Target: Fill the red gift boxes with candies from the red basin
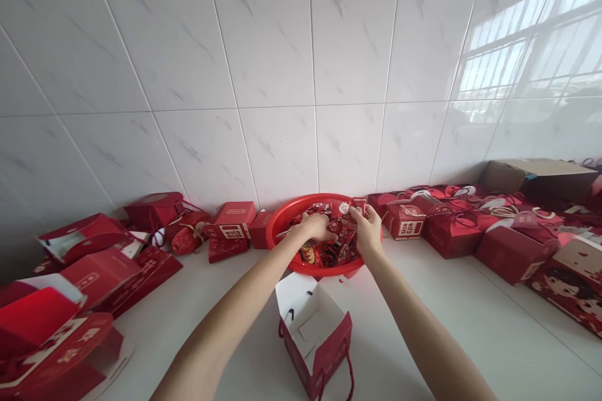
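Note:
A red plastic basket [277,213] full of red-wrapped candies [345,239] stands against the tiled wall. My left hand [316,227] reaches into it from the left, its fingers curled down among the wrappers; what they grip is hidden. At the basket's right side, my right hand [369,229] pinches a small red-wrapped candy [359,204] between thumb and fingers, just above the pile. In front of the basket, between my forearms, an open red gift box [324,351] with a white inside and a red cord handle stands on the white counter.
Several red boxes, some open, lie at the left [101,272]. Near the basket are a stacked red box [232,219] and a small red box [407,219]. Rows of corded red boxes [456,232] fill the right side, with a cardboard box [540,175] behind them.

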A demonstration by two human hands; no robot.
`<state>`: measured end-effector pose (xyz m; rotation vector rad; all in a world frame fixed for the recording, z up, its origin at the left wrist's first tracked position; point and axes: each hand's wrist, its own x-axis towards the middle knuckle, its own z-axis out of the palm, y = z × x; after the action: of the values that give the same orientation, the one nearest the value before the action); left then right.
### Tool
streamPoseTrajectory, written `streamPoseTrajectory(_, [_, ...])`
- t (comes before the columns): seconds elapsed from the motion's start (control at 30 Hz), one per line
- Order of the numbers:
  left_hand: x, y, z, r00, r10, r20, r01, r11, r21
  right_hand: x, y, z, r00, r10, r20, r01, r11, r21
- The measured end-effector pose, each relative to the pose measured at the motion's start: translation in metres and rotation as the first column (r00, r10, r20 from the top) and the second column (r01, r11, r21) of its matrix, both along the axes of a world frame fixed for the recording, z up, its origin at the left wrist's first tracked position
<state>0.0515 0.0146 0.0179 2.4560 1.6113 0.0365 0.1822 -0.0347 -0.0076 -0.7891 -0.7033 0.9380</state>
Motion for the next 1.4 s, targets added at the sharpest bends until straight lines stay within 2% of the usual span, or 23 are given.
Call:
streamPoseTrajectory(0.17, [0.008, -0.007, -0.001, 0.999, 0.016, 0.041, -0.017, 1.0, 0.014, -0.001, -0.003, 0.002, 1.0, 0.003, 0.026, -0.003, 1.0, 0.016])
streamPoseTrajectory(0.33, [-0.011, -0.012, 0.003, 0.951, 0.025, 0.307, -0.039, 0.999, 0.038, 0.001, -0.003, 0.004, 1.0, -0.006, 0.017, 0.006, 1.0, 0.011])
streamPoseTrajectory(0.53, [-0.042, -0.034, 0.023, 0.781, -0.071, 0.62, 0.005, 0.994, 0.107, 0.008, -0.015, 0.025, 0.996, 0.073, 0.051, -0.075, 0.997, 0.023])
streamPoseTrajectory(0.67, [-0.065, -0.063, 0.033, 0.561, -0.07, 0.825, 0.109, 0.994, 0.01, 0.018, -0.033, 0.046, 0.973, 0.167, 0.159, -0.182, 0.979, 0.087])
streamPoseTrajectory(0.73, [-0.076, -0.082, 0.035, 0.564, -0.063, 0.823, 0.183, 0.982, -0.05, 0.022, -0.043, 0.055, 0.933, 0.244, 0.265, -0.278, 0.955, 0.101])
streamPoseTrajectory(0.83, [-0.088, -0.113, 0.038, 0.667, -0.124, 0.734, 0.287, 0.953, -0.1, 0.025, -0.057, 0.065, 0.827, 0.362, 0.43, -0.429, 0.901, 0.066])
streamPoseTrajectory(0.9, [-0.093, -0.132, 0.04, 0.739, -0.185, 0.647, 0.299, 0.952, -0.069, 0.024, -0.065, 0.069, 0.763, 0.401, 0.507, -0.482, 0.876, 0.033])
streamPoseTrajectory(0.97, [-0.097, -0.148, 0.04, 0.827, -0.187, 0.53, 0.227, 0.974, -0.011, 0.022, -0.071, 0.071, 0.694, 0.41, 0.592, -0.51, 0.86, 0.003])
streamPoseTrajectory(1.07, [-0.104, -0.164, 0.04, 0.936, -0.08, 0.341, 0.091, 0.996, -0.014, 0.018, -0.078, 0.072, 0.529, 0.377, 0.76, -0.552, 0.833, -0.029])
streamPoseTrajectory(1.17, [-0.11, -0.172, 0.039, 0.975, -0.043, 0.217, 0.077, 0.986, -0.15, 0.013, -0.083, 0.071, 0.318, 0.356, 0.879, -0.615, 0.783, -0.094])
streamPoseTrajectory(1.27, [-0.113, -0.174, 0.038, 0.988, -0.048, 0.145, 0.091, 0.947, -0.308, 0.008, -0.088, 0.071, 0.096, 0.381, 0.919, -0.667, 0.71, -0.225])
streamPoseTrajectory(1.33, [-0.114, -0.173, 0.038, 0.988, -0.073, 0.137, 0.117, 0.933, -0.34, 0.005, -0.09, 0.071, -0.011, 0.387, 0.922, -0.684, 0.67, -0.289])
streamPoseTrajectory(1.4, [-0.115, -0.172, 0.038, 0.982, -0.111, 0.151, 0.156, 0.931, -0.329, 0.004, -0.091, 0.072, -0.076, 0.382, 0.921, -0.703, 0.635, -0.321])
